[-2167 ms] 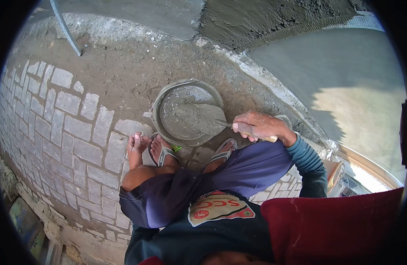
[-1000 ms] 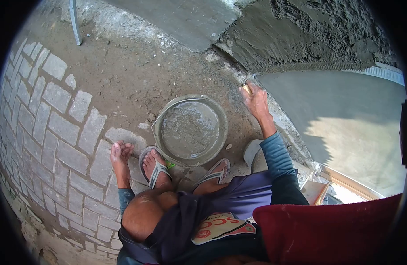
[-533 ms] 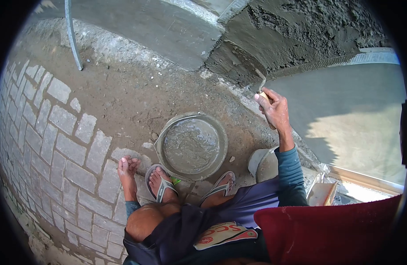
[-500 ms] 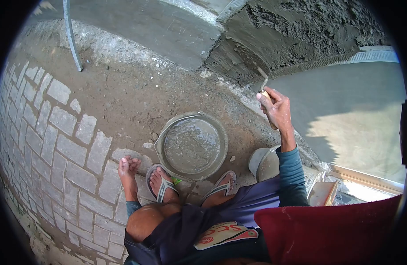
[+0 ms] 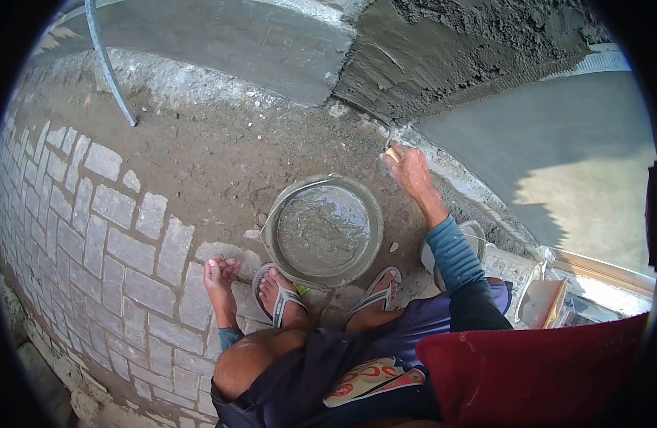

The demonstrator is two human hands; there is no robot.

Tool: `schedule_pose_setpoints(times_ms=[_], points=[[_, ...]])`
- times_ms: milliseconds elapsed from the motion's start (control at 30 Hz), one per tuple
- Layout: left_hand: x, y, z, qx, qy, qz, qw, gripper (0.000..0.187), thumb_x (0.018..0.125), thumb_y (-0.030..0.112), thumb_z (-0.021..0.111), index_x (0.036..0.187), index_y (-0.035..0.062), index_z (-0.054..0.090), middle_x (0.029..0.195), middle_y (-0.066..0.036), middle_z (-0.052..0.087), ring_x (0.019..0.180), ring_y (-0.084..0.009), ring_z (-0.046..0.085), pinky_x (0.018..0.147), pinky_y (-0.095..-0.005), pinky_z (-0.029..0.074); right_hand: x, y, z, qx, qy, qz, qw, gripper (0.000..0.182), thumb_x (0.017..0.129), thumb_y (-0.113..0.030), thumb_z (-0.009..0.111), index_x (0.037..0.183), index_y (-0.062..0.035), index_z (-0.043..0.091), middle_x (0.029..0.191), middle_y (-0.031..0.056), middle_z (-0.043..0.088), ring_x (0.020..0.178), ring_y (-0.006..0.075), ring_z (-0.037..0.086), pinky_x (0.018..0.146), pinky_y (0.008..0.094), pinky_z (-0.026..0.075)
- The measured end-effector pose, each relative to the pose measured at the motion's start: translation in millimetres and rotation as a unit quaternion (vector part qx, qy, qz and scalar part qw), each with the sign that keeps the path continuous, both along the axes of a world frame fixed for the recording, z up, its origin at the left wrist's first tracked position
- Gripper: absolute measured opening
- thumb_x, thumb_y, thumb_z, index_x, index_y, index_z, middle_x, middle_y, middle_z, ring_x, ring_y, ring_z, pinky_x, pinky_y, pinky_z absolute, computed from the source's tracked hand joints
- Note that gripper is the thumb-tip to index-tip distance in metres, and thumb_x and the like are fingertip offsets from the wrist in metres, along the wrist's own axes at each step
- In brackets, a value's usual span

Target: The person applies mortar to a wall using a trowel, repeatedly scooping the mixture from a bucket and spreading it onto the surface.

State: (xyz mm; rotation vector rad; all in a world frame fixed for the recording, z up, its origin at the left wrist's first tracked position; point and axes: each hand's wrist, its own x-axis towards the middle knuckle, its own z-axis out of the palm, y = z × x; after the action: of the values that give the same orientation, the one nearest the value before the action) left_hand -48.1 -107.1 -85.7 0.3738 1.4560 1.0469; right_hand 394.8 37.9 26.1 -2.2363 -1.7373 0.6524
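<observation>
Sunlight meets jagged shadow on the grey surface point(image 5: 578, 128); corners go black.

Right arm point(image 5: 457, 250) extended, right hand point(image 5: 413, 173) clenched, upper right of centre; left hand point(image 5: 220, 278) loosely half-curled, lower left of frame.

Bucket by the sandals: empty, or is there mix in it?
Not empty: wet grey mix spreads across the bucket, its surface below the rim. How deep it goes cannot be told from above.
</observation>
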Motion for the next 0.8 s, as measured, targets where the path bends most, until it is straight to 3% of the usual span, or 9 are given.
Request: schedule_pose_setpoints(times_ms=[233,333,400,433,467,567,667,700,800], points=[[-2.7,-1.0,-3.1,0.010,-0.001,0.014,1.000,0.046,0.102,0.046,0.046,0.115,0.0026,0.052,0.093,-0.010,0.064,0.091,-0.0232,0.066,0.085,-0.0357,0.052,19.9,-4.4,51.0,0.043,0.008,-0.007,0.999,0.044,0.086,-0.025,0.070,0.116,0.0078,0.064,0.100,0.0275,0.069,0.090,0.0406,0.068,0.080,0.0453,0.050],[1.2,0.6,-2.4,0.012,-0.008,0.010,1.000,0.045,0.101,0.046,0.047,0.114,0.0031,0.052,0.092,-0.009,0.064,0.090,-0.0236,0.066,0.084,-0.0358,0.053,31.7,-7.3,75.0,0.141,-0.017,0.028,0.989,0.048,0.084,-0.026,0.073,0.114,0.0101,0.064,0.099,0.0242,0.070,0.081,0.0317,0.069,0.076,0.0408,0.052],[1.2,0.7,-5.3,-0.003,-0.018,0.018,1.000,0.044,0.101,0.046,0.049,0.113,0.0034,0.052,0.092,-0.010,0.063,0.089,-0.0240,0.066,0.083,-0.0358,0.053,29.1,-9.2,110.6,0.030,0.097,-0.062,0.993,0.051,0.083,-0.027,0.075,0.114,0.0117,0.064,0.093,0.0193,0.071,0.071,0.0213,0.066,0.071,0.0350,0.052],[1.0,0.9,-6.3,-0.005,-0.022,0.018,1.000,0.044,0.100,0.046,0.050,0.113,0.0036,0.052,0.093,-0.010,0.064,0.089,-0.0243,0.066,0.083,-0.0362,0.053,32.8,-12.6,114.1,0.072,0.142,-0.098,0.982,0.051,0.082,-0.028,0.077,0.113,0.0102,0.065,0.085,0.0137,0.070,0.067,0.0142,0.061,0.066,0.0315,0.051],[1.5,3.6,-7.4,0.000,-0.022,0.014,1.000,0.044,0.100,0.046,0.050,0.113,0.0036,0.052,0.093,-0.010,0.064,0.089,-0.0243,0.066,0.083,-0.0362,0.053,32.8,-12.7,125.9,0.076,0.142,-0.101,0.982,0.051,0.082,-0.028,0.077,0.113,0.0102,0.065,0.085,0.0137,0.070,0.067,0.0142,0.061,0.066,0.0315,0.051],[0.0,1.5,-9.3,-0.008,-0.018,-0.003,1.000,0.045,0.101,0.047,0.048,0.118,0.0049,0.049,0.096,-0.010,0.062,0.093,-0.0254,0.065,0.084,-0.0364,0.051,35.6,-21.6,151.4,0.202,-0.007,0.000,0.979,0.043,0.083,-0.025,0.077,0.109,0.0074,0.067,0.089,0.0183,0.070,0.068,0.0197,0.063,0.066,0.0330,0.051],[2.4,6.1,-8.4,0.014,-0.025,0.008,1.000,0.044,0.100,0.045,0.050,0.114,0.0031,0.051,0.093,-0.010,0.064,0.089,-0.0250,0.066,0.085,-0.0370,0.053,29.2,-28.7,144.6,0.173,-0.008,0.028,0.984,0.041,0.084,-0.025,0.075,0.109,0.0073,0.067,0.095,0.0233,0.069,0.073,0.0270,0.067,0.069,0.0358,0.052],[3.7,7.2,-8.4,0.017,-0.031,0.009,0.999,0.044,0.100,0.045,0.050,0.114,0.0031,0.051,0.092,-0.010,0.064,0.089,-0.0252,0.066,0.085,-0.0372,0.053,29.5,-31.4,128.4,0.157,-0.016,0.046,0.986,0.041,0.087,-0.025,0.071,0.114,0.0046,0.065,0.097,0.0250,0.068,0.081,0.0364,0.068,0.074,0.0418,0.052],[6.6,9.2,-7.3,0.017,-0.031,0.006,0.999,0.044,0.100,0.045,0.051,0.115,0.0031,0.051,0.092,-0.011,0.064,0.089,-0.0255,0.066,0.086,-0.0376,0.053,23.5,-33.6,67.7,0.087,-0.046,0.062,0.993,0.042,0.088,-0.026,0.068,0.119,0.0013,0.063,0.099,0.0253,0.067,0.089,0.0429,0.065,0.078,0.0470,0.051]])
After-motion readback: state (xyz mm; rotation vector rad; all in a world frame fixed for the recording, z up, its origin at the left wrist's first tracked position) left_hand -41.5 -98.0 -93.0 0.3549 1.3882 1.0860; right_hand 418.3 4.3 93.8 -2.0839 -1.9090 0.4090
